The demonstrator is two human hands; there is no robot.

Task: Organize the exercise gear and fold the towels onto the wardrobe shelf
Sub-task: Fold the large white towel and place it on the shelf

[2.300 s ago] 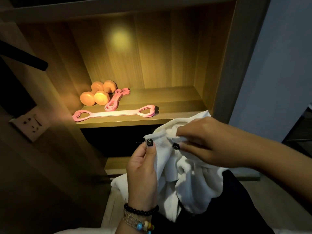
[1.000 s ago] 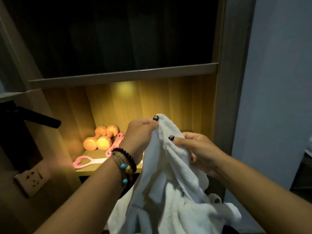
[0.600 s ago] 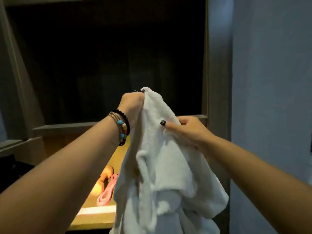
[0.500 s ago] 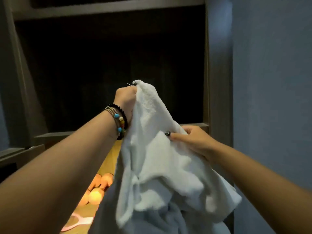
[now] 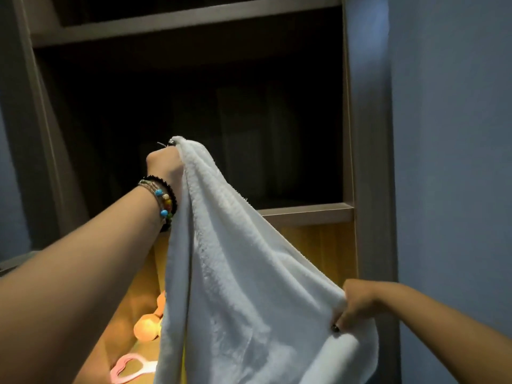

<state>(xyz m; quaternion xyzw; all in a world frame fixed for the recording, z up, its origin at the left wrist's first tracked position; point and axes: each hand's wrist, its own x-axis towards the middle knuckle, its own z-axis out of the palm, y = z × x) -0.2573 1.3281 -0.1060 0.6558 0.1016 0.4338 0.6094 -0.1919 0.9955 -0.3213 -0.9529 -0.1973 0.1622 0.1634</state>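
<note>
The white towel [image 5: 249, 286] hangs spread in the air before the wardrobe, the left hand [image 5: 166, 162] grasping one corner high, the right hand [image 5: 357, 303] pinching the edge lower, off to the right. To fold it well, I judge the right hand should rise level so the top edge runs taut, then bring corner to corner. The lit shelf [image 5: 304, 213] behind holds an orange dumbbell [image 5: 148, 327] and a pink band [image 5: 130, 367] at left; its right part seems free, though the towel hides much.

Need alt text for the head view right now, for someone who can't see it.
Two hands stretch a white towel before a wardrobe: left hand grips a corner high, right hand grips the edge lower. An orange dumbbell and pink band lie on the lit shelf below.
</note>
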